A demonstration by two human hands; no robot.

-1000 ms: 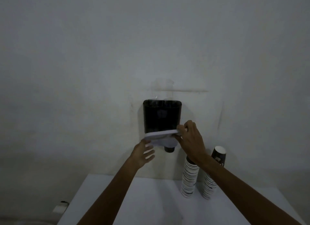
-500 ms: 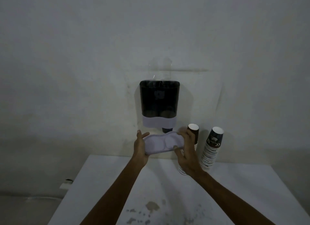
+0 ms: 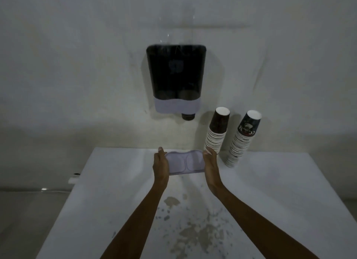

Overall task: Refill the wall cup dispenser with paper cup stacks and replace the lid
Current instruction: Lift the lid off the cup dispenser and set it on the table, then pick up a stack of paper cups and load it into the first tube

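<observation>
A dark smoked cup dispenser [image 3: 176,73] with a pale lilac base hangs on the wall; one dark cup [image 3: 188,116] pokes out of its bottom right opening. Its pale lilac lid [image 3: 185,162], with two round recesses, is held flat just over the back of the white table [image 3: 270,181]. My left hand [image 3: 160,165] grips the lid's left end and my right hand [image 3: 211,162] its right end. Two stacks of paper cups lean against the wall at the right: one stack [image 3: 216,132] just behind my right hand, the other [image 3: 241,139] farther right.
The table's surface has brownish stains and chipped spots [image 3: 193,231] near the front middle. A small white object [image 3: 74,180] sits by the wall at the table's left, lower down.
Both hands have carried the lid down from the dispenser to just above the table. The view has tipped downward, showing more of the table.
</observation>
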